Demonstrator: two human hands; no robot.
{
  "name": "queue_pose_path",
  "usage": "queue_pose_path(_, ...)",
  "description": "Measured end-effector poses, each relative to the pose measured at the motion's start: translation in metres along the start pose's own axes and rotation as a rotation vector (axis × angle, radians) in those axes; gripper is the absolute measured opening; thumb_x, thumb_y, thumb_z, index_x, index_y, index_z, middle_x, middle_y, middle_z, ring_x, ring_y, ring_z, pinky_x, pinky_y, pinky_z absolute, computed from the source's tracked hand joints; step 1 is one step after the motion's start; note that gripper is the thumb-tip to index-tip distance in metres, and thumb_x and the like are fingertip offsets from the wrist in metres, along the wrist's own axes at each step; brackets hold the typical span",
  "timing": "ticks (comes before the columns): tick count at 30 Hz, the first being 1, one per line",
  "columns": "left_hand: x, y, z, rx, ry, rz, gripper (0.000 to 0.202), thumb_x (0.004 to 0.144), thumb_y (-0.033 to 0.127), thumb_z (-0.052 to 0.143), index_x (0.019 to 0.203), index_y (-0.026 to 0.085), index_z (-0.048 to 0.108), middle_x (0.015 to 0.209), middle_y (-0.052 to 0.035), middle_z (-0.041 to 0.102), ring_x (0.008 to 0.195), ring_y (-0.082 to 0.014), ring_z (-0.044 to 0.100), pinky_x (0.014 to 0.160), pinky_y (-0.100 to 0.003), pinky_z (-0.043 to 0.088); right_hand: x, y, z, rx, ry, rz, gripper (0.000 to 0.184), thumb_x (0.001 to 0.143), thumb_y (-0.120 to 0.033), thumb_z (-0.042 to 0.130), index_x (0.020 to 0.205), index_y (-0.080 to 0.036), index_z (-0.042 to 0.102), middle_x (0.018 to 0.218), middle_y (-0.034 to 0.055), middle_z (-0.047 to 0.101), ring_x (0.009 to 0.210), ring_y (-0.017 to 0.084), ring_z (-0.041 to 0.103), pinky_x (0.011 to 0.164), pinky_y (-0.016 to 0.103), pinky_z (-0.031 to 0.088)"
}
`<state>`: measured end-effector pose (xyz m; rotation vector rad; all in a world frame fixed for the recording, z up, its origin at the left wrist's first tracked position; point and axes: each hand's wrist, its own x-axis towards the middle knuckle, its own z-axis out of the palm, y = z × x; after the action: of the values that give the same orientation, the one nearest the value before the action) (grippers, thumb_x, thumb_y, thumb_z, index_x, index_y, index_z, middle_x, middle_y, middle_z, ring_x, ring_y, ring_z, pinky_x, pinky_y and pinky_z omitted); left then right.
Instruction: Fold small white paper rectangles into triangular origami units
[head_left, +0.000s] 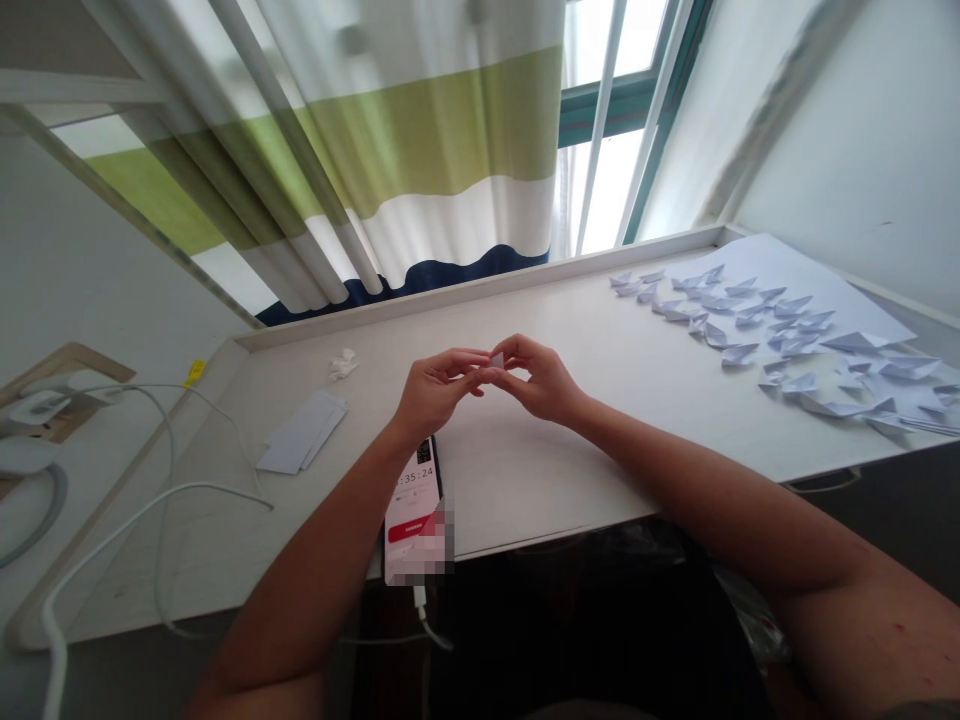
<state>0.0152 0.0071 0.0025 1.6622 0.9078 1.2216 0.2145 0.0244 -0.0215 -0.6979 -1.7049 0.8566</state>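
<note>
My left hand (442, 385) and my right hand (536, 375) meet above the middle of the white desk. Between their fingertips they pinch a small folded piece of paper (497, 360), white and mostly hidden by the fingers. Both hands are closed on it, thumbs toward me. To the right stand several folded white paper figures (739, 310), bunched in rows on the desk. A small stack of white paper sheets (304, 432) lies to the left of my hands.
A phone (412, 505) with a plugged-in cable lies under my left forearm at the desk's front edge. Crumpled tissue (343, 364) sits at the left. White cables (165, 500) loop across the left side. A large white sheet (795, 275) lies at the back right. Curtains (450, 140) hang behind.
</note>
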Motion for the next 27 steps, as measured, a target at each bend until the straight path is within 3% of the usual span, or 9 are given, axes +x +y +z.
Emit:
queue_pose_path(6,-0.003,0.001,0.000,0.164,0.004,0.106,0.029,0.090,0.046,0.086,0.102,0.020,0.085,0.111,-0.0106,0.082,0.098,-0.0230,0.078,0.083,-0.037,0.067,-0.001,-0.002,0.000,0.140,-0.015,0.071,0.041,0.092,-0.061,0.081,0.099,-0.021,0.081,0.095,0.0086,0.083,0.089,0.023,0.079,0.086,0.043,0.068)
queue_pose_path(10,-0.002,-0.004,-0.003,0.267,0.115,0.185,0.027,0.092,0.047,0.084,0.101,0.021,0.084,0.110,-0.0090,0.082,0.091,-0.0204,0.077,0.073,-0.033,0.067,0.001,0.000,0.001,0.228,-0.107,0.088,0.041,0.093,-0.058,0.080,0.111,-0.021,0.084,0.103,0.0079,0.085,0.099,0.023,0.079,0.093,0.044,0.069)
queue_pose_path(13,-0.001,-0.006,-0.006,0.338,0.150,0.239,0.026,0.095,0.046,0.080,0.105,0.023,0.086,0.114,-0.0097,0.081,0.097,-0.0217,0.077,0.072,-0.032,0.067,0.002,0.003,0.001,0.250,-0.096,0.089,0.039,0.093,-0.057,0.080,0.110,-0.022,0.085,0.105,0.0068,0.084,0.099,0.023,0.080,0.093,0.044,0.071)
queue_pose_path(19,-0.001,-0.006,-0.007,0.375,-0.008,0.232,0.032,0.096,0.045,0.080,0.120,0.024,0.085,0.117,-0.0097,0.082,0.101,-0.0218,0.078,0.078,-0.032,0.067,0.004,0.008,0.002,0.285,-0.005,0.156,0.040,0.087,-0.058,0.086,0.101,-0.021,0.082,0.100,0.0068,0.084,0.089,0.022,0.080,0.079,0.041,0.073)
queue_pose_path(27,-0.001,-0.006,-0.005,0.283,0.002,0.163,0.030,0.098,0.046,0.077,0.116,0.024,0.087,0.116,-0.0108,0.082,0.102,-0.0230,0.077,0.082,-0.035,0.067,0.004,0.005,0.000,0.311,0.001,0.185,0.038,0.089,-0.056,0.084,0.098,-0.020,0.083,0.092,0.0063,0.084,0.089,0.021,0.081,0.083,0.042,0.073)
